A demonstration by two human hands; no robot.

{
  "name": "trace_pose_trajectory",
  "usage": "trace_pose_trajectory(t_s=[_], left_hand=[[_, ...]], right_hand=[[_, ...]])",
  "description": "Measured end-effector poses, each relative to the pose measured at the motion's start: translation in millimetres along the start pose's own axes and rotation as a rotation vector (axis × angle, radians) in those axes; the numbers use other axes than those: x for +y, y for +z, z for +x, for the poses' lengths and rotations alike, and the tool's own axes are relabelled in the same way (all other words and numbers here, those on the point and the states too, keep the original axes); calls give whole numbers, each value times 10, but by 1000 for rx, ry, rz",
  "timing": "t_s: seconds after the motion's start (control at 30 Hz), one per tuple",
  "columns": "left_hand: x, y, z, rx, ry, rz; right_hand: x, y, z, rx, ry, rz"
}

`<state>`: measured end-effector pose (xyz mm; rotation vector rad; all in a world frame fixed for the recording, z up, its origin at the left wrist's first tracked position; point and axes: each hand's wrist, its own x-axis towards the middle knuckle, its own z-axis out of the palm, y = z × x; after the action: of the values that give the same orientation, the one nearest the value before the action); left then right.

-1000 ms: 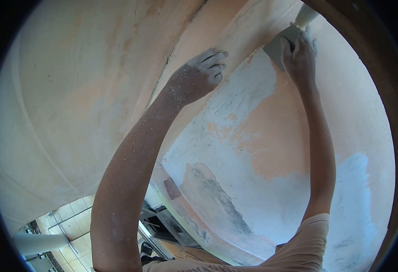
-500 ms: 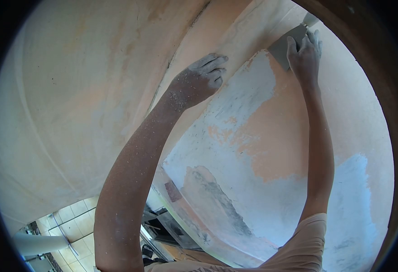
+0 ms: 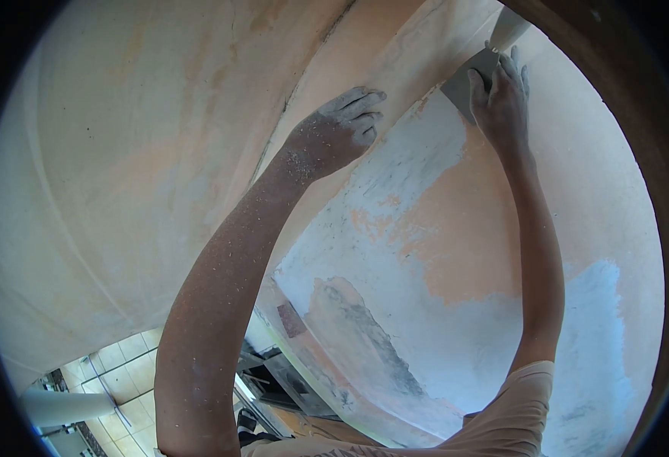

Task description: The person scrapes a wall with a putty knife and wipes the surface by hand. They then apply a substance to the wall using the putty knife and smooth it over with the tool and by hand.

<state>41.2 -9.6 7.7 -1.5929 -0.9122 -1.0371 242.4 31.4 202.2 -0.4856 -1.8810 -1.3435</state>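
My right hand (image 3: 502,110) grips a wide-bladed putty knife (image 3: 469,74) up high near the top right of the view. The grey blade lies against the surface along the upper edge of a whitish patch (image 3: 418,145), and its pale handle (image 3: 509,29) points up and away. White dust coats the fingers. Further left, my left hand (image 3: 343,122) rests on the peach-toned surface (image 3: 296,221), dusty fingers loosely bent and holding nothing. The fingertips lie just left of the patch's border. Part of the right hand's grip is hidden behind the hand.
A dark crack line (image 3: 285,103) runs along the joint left of my left hand. Below are a tiled floor (image 3: 125,373), a white pipe-like cylinder (image 3: 68,409) and dark open shelving (image 3: 277,385). A brown curved edge (image 3: 631,129) borders the right side.
My right hand and the putty knife have shifted slightly left, and more of the handle shows. My left hand has stayed nearly in place.
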Motion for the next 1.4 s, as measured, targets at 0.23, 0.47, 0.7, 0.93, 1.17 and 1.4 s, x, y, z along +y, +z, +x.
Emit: trace_pose_trajectory(t_s=[0.23, 0.47, 0.7, 0.93, 1.17, 1.4], left_hand=[[11, -8, -5, -15, 4, 2], [22, -28, 1, 13, 2, -2], [9, -21, -13, -4, 7, -19], [35, 4, -20, 12, -6, -19], [8, -29, -12, -29, 19, 0], [7, 20, -3, 6, 4, -8]], right_hand=[[-49, -145, -71, -88, -45, -6], [-55, -150, 8, -45, -51, -62], [-14, -82, 13, -144, 149, 187], [-77, 142, -71, -24, 144, -25], [-130, 154, -48, -7, 35, 25], [-296, 107, -154, -192, -11, 15]])
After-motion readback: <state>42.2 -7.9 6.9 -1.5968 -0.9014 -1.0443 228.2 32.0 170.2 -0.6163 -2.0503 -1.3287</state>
